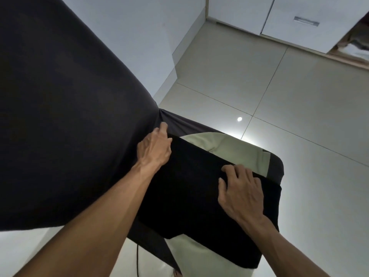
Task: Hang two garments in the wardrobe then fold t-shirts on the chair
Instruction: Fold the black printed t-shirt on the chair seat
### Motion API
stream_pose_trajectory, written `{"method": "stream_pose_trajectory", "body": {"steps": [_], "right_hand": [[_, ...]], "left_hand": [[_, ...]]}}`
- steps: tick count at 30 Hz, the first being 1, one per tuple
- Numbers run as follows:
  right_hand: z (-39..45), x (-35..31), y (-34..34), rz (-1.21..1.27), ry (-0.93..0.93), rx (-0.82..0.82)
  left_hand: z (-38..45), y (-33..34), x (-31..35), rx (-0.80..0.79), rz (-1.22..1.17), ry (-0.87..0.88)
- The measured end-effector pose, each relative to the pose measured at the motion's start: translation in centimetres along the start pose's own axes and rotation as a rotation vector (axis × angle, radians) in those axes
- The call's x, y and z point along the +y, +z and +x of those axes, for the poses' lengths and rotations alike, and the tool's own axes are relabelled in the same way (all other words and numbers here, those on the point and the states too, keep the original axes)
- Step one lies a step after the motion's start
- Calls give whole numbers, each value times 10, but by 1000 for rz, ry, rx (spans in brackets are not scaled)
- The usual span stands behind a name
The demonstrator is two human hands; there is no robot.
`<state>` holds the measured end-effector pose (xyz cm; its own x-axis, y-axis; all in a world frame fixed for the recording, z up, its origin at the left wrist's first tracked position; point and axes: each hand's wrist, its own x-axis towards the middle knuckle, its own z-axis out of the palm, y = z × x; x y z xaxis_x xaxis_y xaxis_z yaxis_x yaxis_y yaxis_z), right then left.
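Observation:
A black t-shirt (191,188) lies folded flat across the chair seat, on top of a pale green garment (225,144) that shows beyond and below it. My left hand (154,148) rests at the black shirt's far left corner, fingers against the dark grey cover of the chair back (60,116). My right hand (241,188) lies on the shirt's right part, with its fingertips curled at the far edge. The chair's dark corner (276,166) shows at the right. The chair seat itself is hidden under the garments.
Beige floor tiles (279,96) spread out beyond the chair. White wardrobe doors (299,21) stand at the top right, with an opening holding folded clothes (359,45) at the far right edge. A thin black cord (137,256) hangs under the chair.

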<state>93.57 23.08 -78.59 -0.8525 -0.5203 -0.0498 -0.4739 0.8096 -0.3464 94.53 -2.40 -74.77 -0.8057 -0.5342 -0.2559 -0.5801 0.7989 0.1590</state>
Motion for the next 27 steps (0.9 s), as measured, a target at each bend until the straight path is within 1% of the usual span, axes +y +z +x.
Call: {"method": "stream_pose_trajectory", "body": {"steps": [2, 5, 7, 8, 10, 13, 15, 17, 19, 20, 22, 24, 27], "right_hand": [[-13, -13, -10, 33, -159, -40], [-38, -38, -13, 63, -408, -271], [-53, -48, -4, 6, -503, -372], [-58, -50, 1, -26, -520, -386], [-63, -53, 8, -41, -472, -386], [-66, -56, 10, -7, -416, -347], [-63, -57, 10, 59, -388, -340], [-56, -57, 7, 167, -313, -373], [-49, -60, 0, 309, -246, -399], [-48, -64, -4, 365, -233, -399], [-47, -68, -12, 476, -188, -404], [-48, -71, -18, 578, -124, -392], [-50, -72, -20, 638, -73, -362]], "left_hand": [[-18, 3, -5, 24, -90, 17], [-56, 9, -13, -37, -148, 106], [-83, 14, -19, -93, -162, 134], [-96, 18, -23, -115, -171, 138], [-118, 26, -31, -167, -230, 154], [-142, 31, -42, -280, -307, 222], [-151, 30, -47, -338, -296, 268], [-158, 30, -48, -341, -205, 316], [-165, 33, -46, -275, -116, 336], [-169, 35, -47, -216, -112, 331], [-177, 40, -44, -102, -181, 290], [-185, 40, -40, -23, -256, 244], [-194, 42, -40, 71, -303, 214]]}}
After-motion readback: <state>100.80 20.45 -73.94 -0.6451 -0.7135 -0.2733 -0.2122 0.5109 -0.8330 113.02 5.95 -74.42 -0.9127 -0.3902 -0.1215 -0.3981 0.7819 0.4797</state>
